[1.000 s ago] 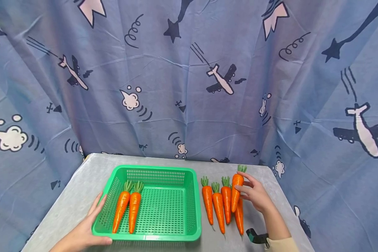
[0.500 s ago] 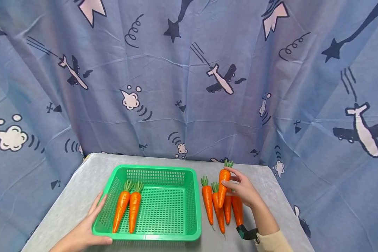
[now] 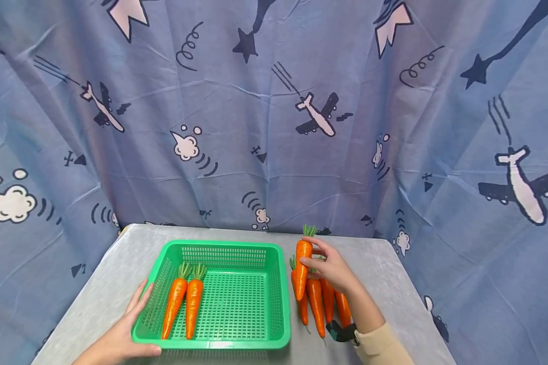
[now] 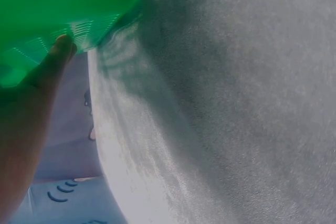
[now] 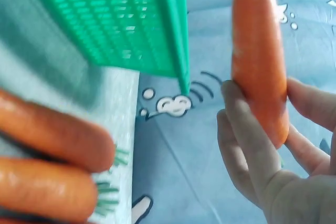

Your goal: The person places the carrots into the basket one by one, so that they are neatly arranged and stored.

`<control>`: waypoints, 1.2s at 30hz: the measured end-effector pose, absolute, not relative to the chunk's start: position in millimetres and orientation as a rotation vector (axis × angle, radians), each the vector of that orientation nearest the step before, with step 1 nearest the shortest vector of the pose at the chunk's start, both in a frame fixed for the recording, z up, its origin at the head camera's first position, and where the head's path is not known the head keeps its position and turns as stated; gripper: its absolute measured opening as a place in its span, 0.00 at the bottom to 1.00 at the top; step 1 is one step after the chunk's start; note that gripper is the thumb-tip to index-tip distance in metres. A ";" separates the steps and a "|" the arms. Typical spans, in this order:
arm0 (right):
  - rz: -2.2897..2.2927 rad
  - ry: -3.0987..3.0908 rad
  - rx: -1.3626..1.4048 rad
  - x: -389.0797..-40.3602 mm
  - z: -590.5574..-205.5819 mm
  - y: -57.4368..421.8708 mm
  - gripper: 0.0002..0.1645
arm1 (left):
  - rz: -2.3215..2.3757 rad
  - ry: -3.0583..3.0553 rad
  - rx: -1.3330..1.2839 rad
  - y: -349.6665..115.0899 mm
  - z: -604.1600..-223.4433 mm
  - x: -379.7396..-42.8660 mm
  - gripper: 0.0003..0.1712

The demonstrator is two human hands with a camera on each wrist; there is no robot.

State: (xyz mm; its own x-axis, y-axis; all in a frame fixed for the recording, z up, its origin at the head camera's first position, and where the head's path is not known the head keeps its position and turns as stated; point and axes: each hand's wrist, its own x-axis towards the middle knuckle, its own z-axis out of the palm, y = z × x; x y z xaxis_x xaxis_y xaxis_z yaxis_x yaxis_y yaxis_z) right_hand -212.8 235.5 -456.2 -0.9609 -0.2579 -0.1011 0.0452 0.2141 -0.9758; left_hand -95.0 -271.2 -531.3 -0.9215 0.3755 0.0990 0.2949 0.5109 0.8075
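Note:
My right hand (image 3: 332, 264) pinches a carrot (image 3: 303, 261) near its thick upper end, between thumb and fingers. In the right wrist view this carrot (image 5: 258, 51) stands clear of the table, beside the basket. Several more carrots (image 3: 316, 303) lie side by side on the table under that hand, their tops partly hidden by it. My left hand (image 3: 121, 334) rests at the near left corner of the green basket (image 3: 214, 344), fingers straight along its left wall and thumb by the front rim. Two carrots (image 3: 193, 306) with green tops lie inside, at the basket's left.
The grey table (image 3: 379, 289) ends at a blue patterned curtain (image 3: 265, 126) hung behind and at both sides. A dark strap device (image 3: 341, 332) sits on the right wrist, low over the loose carrots.
The right hand has moved left with its carrot, from the right end of the row to near the basket's right rim. The left hand and basket stay put.

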 end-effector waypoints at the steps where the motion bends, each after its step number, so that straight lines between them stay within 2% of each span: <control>1: -1.820 2.244 -0.218 -213.5 -454.9 231.7 0.36 | 1.388 2.661 0.592 -271.6 -531.8 -94.9 0.70; 14: -1.808 2.149 -0.403 -218.4 -443.2 186.0 0.37 | 1.400 2.638 0.576 -270.3 -531.7 -96.0 0.69; 36: -1.815 2.025 -0.488 -226.4 -448.9 117.9 0.36 | 1.414 2.682 0.630 -271.8 -534.5 -94.8 0.72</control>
State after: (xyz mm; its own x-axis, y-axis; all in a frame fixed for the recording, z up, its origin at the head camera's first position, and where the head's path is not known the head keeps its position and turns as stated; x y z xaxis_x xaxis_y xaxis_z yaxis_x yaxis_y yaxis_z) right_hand -226.4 117.9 -448.9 -0.8692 -0.4922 -0.0472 -0.0068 0.1073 -0.9942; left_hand -94.8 -271.8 -534.5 -0.9162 0.3728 0.1468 0.3318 0.5006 0.7996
